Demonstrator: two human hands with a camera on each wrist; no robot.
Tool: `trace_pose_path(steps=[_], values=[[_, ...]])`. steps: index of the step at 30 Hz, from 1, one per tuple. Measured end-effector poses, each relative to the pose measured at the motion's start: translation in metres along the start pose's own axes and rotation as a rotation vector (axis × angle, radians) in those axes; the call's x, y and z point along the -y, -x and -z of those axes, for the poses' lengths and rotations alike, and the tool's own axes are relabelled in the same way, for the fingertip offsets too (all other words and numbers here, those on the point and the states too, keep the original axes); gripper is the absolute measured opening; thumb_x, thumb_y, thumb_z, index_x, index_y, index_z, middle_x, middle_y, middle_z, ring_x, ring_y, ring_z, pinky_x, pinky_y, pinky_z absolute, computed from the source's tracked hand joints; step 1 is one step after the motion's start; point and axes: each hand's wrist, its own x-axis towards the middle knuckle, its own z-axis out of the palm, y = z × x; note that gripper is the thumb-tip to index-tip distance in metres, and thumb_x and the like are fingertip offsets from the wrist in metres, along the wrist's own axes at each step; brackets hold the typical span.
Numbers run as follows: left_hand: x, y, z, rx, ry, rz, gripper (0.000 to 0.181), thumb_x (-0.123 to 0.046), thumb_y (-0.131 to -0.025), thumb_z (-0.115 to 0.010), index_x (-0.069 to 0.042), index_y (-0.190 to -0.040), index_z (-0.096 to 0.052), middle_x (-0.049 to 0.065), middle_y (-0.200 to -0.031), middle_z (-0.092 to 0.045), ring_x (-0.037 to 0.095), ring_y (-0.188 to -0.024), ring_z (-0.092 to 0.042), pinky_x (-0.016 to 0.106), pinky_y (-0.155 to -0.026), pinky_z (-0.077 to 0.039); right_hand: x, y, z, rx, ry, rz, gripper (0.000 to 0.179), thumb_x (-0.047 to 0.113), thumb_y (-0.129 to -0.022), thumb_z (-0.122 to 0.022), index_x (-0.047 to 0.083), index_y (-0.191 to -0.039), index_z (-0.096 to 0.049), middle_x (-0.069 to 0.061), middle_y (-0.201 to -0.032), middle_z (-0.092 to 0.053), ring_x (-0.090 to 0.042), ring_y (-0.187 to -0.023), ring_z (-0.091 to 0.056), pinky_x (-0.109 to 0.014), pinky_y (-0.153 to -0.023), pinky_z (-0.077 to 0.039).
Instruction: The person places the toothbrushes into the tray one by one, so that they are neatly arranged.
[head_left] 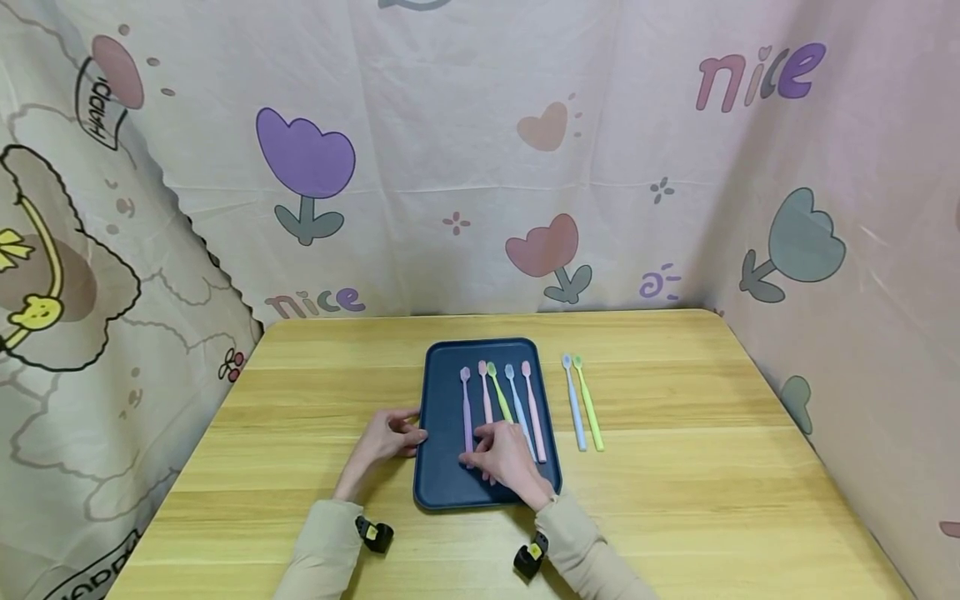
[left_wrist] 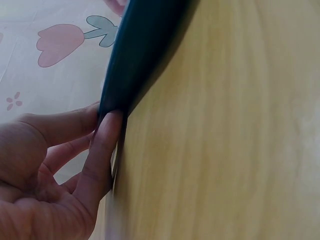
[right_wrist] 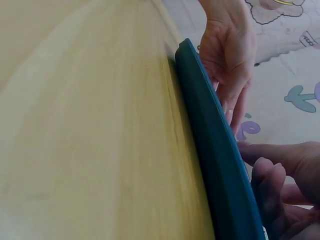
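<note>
A dark blue tray lies on the table. On it are a purple toothbrush, two pink toothbrushes, a green toothbrush and a blue toothbrush, roughly side by side with heads toward the far end. My left hand grips the tray's left rim with thumb and fingers; in the left wrist view its fingertips meet the edge. My right hand reaches over the tray's near half and pinches the purple toothbrush near its handle end. It hides the lower handles of a pink and the green toothbrush.
Another blue toothbrush and another green toothbrush lie on the wooden table, right of the tray. A patterned cloth hangs behind the table and along both sides.
</note>
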Motion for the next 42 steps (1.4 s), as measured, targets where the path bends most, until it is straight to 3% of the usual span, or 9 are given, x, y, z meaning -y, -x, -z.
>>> trace_pose_path(steps=[13, 23, 31, 36, 42], values=[[0.002, -0.001, 0.000, -0.019, -0.002, 0.012, 0.054, 0.001, -0.089, -0.072, 0.010, -0.139, -0.053, 0.009, -0.085, -0.074, 0.010, -0.067, -0.067, 0.028, -0.063, -0.063, -0.005, -0.001, -0.002, -0.025, -0.037, -0.016, 0.034, 0.018, -0.085, -0.081, -0.004, -0.111, -0.075, -0.001, -0.064, -0.070, -0.003, -0.036, -0.053, -0.026, -0.038, -0.051], [0.002, -0.001, 0.000, -0.022, -0.021, 0.014, 0.054, -0.001, -0.089, -0.072, 0.008, -0.139, -0.054, 0.014, -0.088, -0.074, 0.010, -0.068, -0.067, 0.028, -0.062, -0.063, -0.006, -0.003, 0.010, -0.025, -0.156, -0.005, 0.030, 0.017, -0.087, -0.079, -0.003, -0.108, -0.075, -0.011, -0.063, -0.069, -0.004, -0.037, -0.052, -0.026, -0.038, -0.051], [0.002, -0.001, 0.000, -0.019, -0.021, 0.010, 0.054, 0.000, -0.089, -0.072, 0.009, -0.139, -0.053, 0.014, -0.089, -0.074, 0.010, -0.068, -0.067, 0.027, -0.062, -0.063, -0.015, -0.004, 0.017, -0.054, -0.277, 0.004, 0.036, 0.016, -0.087, -0.079, -0.005, -0.115, -0.072, -0.019, -0.068, -0.069, -0.004, -0.040, -0.054, -0.024, -0.038, -0.050], [0.002, -0.001, 0.000, -0.034, -0.024, 0.015, 0.053, 0.001, -0.089, -0.072, 0.009, -0.139, -0.054, 0.013, -0.087, -0.074, 0.010, -0.068, -0.067, 0.027, -0.062, -0.063, -0.019, -0.004, 0.026, -0.059, -0.356, -0.023, 0.038, 0.017, -0.087, -0.079, -0.003, -0.119, -0.072, -0.025, -0.077, -0.071, -0.006, -0.042, -0.054, -0.021, -0.039, -0.049], [0.003, -0.001, -0.001, -0.034, -0.023, 0.012, 0.053, 0.001, -0.089, -0.072, 0.009, -0.138, -0.054, 0.014, -0.088, -0.074, 0.010, -0.068, -0.067, 0.027, -0.061, -0.063, -0.032, -0.004, 0.041, -0.024, -0.422, 0.016, 0.040, 0.010, -0.090, -0.075, -0.008, -0.125, -0.066, -0.029, -0.094, -0.072, -0.008, -0.045, -0.054, -0.026, -0.040, -0.050]])
